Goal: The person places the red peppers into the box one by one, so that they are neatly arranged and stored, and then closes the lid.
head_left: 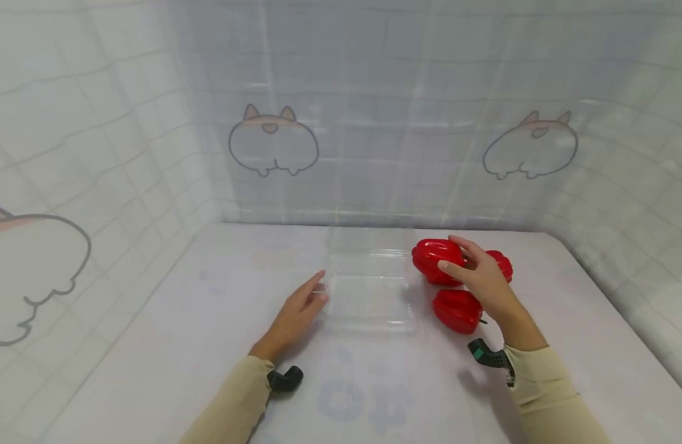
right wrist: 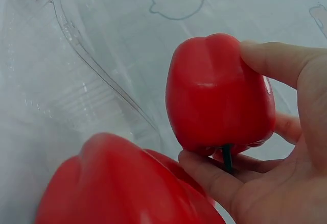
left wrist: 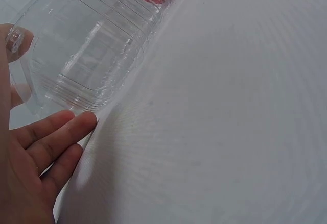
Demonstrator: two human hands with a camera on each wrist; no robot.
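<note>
A red bell pepper (head_left: 436,259) is gripped by the right hand (head_left: 488,287), just beyond the right side of a clear plastic container (head_left: 369,296). In the right wrist view the thumb lies on the upper side of the held pepper (right wrist: 219,91), fingers beneath it near the green stem. The left hand (head_left: 296,314) is at the container's left side; in the left wrist view its fingers (left wrist: 61,137) are extended at the container's (left wrist: 97,40) edge, with the thumb by its rim. Whether all fingertips touch it cannot be told.
A second red pepper (head_left: 457,311) lies right of the container, nearer the person. A third (head_left: 501,265) sits behind the right hand, partly hidden. The container's clear lid (head_left: 371,240) stands toward the back wall. Patterned sheeting (head_left: 402,123) encloses the white table (head_left: 197,370).
</note>
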